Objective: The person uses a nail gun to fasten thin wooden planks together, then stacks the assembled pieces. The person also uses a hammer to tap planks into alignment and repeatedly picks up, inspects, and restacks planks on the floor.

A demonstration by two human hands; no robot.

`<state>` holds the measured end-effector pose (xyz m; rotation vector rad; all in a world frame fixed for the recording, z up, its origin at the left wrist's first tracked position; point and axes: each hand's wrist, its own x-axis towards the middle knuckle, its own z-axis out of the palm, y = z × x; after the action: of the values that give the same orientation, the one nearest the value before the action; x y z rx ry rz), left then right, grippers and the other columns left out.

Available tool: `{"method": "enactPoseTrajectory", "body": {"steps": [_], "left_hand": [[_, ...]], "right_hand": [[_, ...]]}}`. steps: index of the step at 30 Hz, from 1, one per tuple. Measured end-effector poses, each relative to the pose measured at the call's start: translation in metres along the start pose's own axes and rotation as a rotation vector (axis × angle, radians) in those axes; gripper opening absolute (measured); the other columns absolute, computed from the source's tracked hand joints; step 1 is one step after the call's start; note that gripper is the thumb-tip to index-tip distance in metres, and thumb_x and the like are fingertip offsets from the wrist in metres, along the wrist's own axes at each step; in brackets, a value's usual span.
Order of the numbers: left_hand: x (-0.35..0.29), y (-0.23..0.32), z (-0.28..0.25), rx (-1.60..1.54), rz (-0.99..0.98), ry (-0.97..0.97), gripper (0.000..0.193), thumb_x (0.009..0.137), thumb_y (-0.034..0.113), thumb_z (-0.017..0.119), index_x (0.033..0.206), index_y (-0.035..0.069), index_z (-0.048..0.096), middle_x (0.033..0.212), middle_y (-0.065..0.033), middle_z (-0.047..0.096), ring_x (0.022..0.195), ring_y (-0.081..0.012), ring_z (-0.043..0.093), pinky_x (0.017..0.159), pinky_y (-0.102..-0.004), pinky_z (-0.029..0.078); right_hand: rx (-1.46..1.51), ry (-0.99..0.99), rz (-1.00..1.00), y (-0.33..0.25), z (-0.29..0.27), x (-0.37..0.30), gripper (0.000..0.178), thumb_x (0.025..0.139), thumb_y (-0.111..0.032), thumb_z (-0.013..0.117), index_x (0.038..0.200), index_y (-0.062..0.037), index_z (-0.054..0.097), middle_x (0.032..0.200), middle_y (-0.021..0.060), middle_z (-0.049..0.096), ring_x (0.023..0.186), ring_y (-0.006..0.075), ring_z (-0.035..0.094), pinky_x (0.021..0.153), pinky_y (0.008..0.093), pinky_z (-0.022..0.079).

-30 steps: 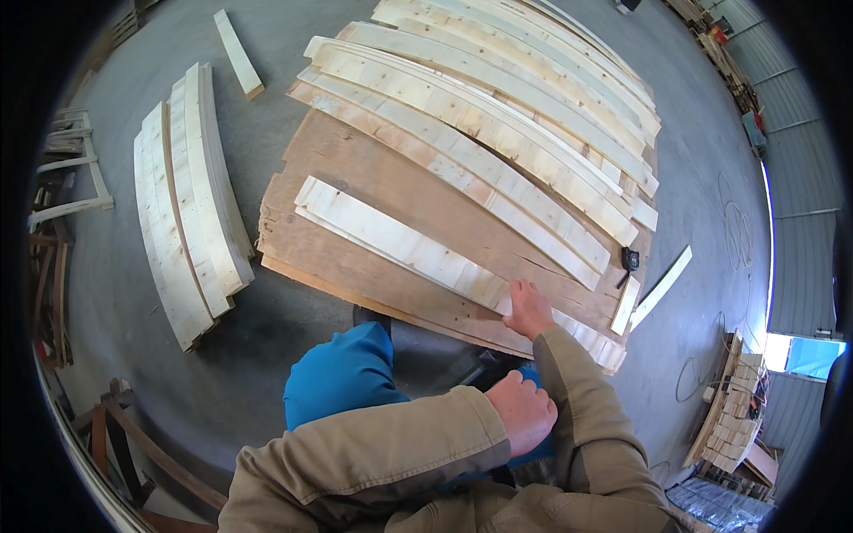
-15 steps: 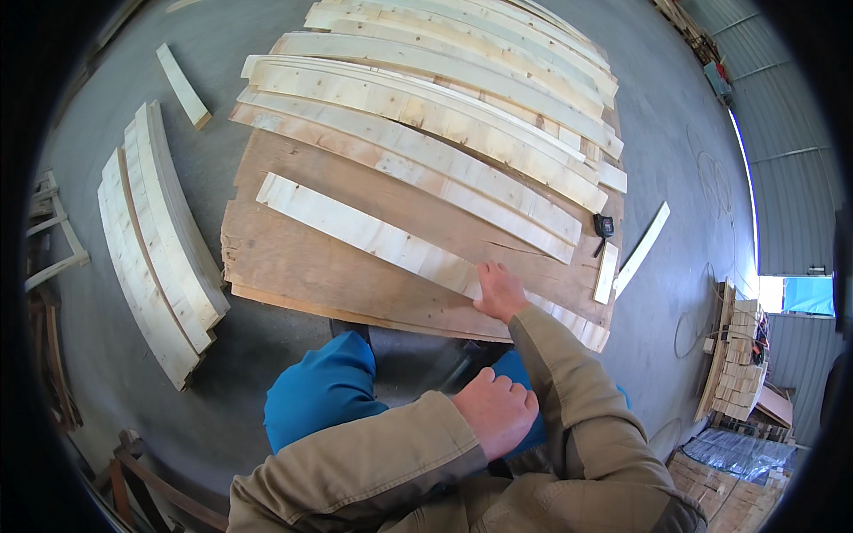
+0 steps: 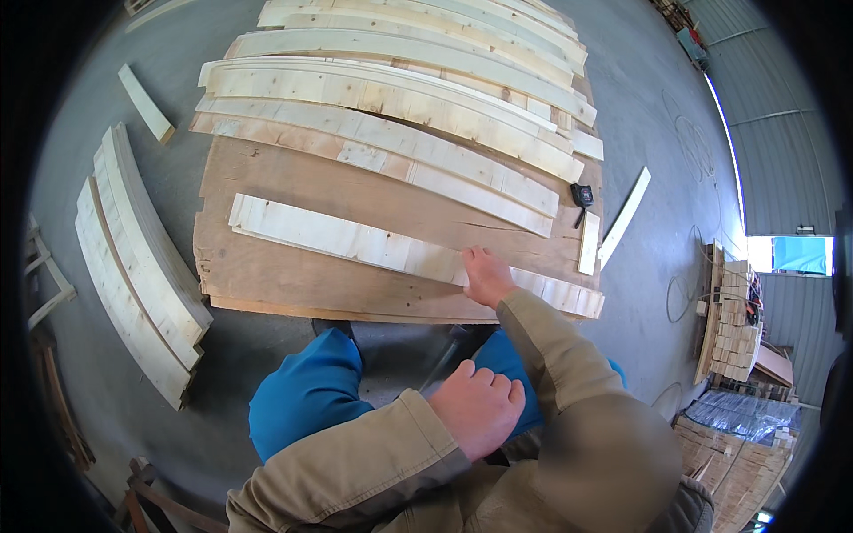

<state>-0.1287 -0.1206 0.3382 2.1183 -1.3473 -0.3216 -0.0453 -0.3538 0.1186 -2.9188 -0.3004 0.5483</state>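
A long pale wooden board (image 3: 355,242) lies across the near part of a brown plywood sheet (image 3: 267,169). A second edge shows along its near side at the left end; I cannot tell whether that is another board beneath. My right hand (image 3: 489,277) is closed on the board right of its middle, with fingers over the top. Nearer to me, my left hand (image 3: 478,410) is held in a loose fist above my blue-clad legs, apart from the wood. Its palm is hidden, and nothing sticks out of it.
Several slightly curved boards (image 3: 400,98) cover the sheet's far part. A black tape measure (image 3: 581,195) and a short wood strip (image 3: 588,244) lie at its right. On the floor, a stack of curved boards (image 3: 133,258) lies left; stacked wood blocks (image 3: 736,320) stand right.
The board's left end has swung toward me, so it lies closer to parallel with the sheet's near edge. My right hand stays on it. The whole view has shifted a little.
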Motion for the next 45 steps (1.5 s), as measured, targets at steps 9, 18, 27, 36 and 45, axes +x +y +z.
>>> {"method": "enactPoseTrajectory", "body": {"steps": [9, 18, 27, 36, 45], "left_hand": [[-0.003, -0.001, -0.001, 0.001, -0.011, -0.003, 0.035, 0.087, 0.019, 0.064, 0.118, 0.002, 0.069, 0.083, -0.0051, 0.062, 0.077, -0.0209, 0.062, 0.073, -0.0356, 0.047], [-0.007, 0.0, -0.015, -0.148, 0.018, -0.039, 0.045, 0.088, 0.021, 0.06, 0.125, -0.003, 0.066, 0.096, -0.0133, 0.065, 0.085, -0.0262, 0.063, 0.082, -0.0423, 0.05], [-0.005, -0.009, -0.018, -0.188, -0.086, 0.108, 0.036, 0.086, 0.025, 0.06, 0.11, -0.001, 0.067, 0.087, -0.0124, 0.064, 0.081, -0.0266, 0.061, 0.076, -0.0434, 0.047], [-0.001, -0.009, -0.02, -0.225, -0.108, 0.096, 0.032, 0.088, 0.028, 0.058, 0.102, 0.001, 0.067, 0.086, -0.0126, 0.063, 0.079, -0.027, 0.061, 0.077, -0.0465, 0.049], [-0.004, -0.009, -0.018, -0.242, -0.111, 0.097, 0.035, 0.089, 0.03, 0.06, 0.106, 0.001, 0.068, 0.089, -0.0138, 0.066, 0.081, -0.0278, 0.063, 0.08, -0.0475, 0.05]], "right_hand": [[0.058, -0.116, 0.064, -0.014, -0.02, -0.001, 0.068, 0.075, -0.021, 0.083, 0.132, -0.0023, 0.051, 0.13, 0.021, 0.059, 0.124, 0.0395, 0.057, 0.102, 0.0497, 0.05], [0.008, 0.19, -0.002, 0.042, -0.08, 0.115, 0.092, 0.073, -0.034, 0.091, 0.147, -0.0035, 0.045, 0.144, 0.0199, 0.054, 0.133, 0.0394, 0.052, 0.11, 0.0464, 0.047], [-0.033, -0.038, -0.012, 0.068, -0.087, 0.205, 0.073, 0.08, -0.027, 0.085, 0.141, -0.0049, 0.051, 0.134, 0.0216, 0.062, 0.125, 0.0401, 0.059, 0.105, 0.0455, 0.049], [0.301, -0.246, -0.091, 0.077, -0.128, 0.2, 0.052, 0.077, -0.02, 0.071, 0.125, -0.0005, 0.064, 0.113, 0.0225, 0.069, 0.108, 0.0399, 0.065, 0.093, 0.0444, 0.052], [-0.071, 0.05, -0.143, 0.046, -0.08, 0.185, 0.038, 0.082, -0.018, 0.068, 0.112, 0.0048, 0.062, 0.114, 0.0232, 0.065, 0.109, 0.0407, 0.064, 0.095, 0.0464, 0.054]]}}
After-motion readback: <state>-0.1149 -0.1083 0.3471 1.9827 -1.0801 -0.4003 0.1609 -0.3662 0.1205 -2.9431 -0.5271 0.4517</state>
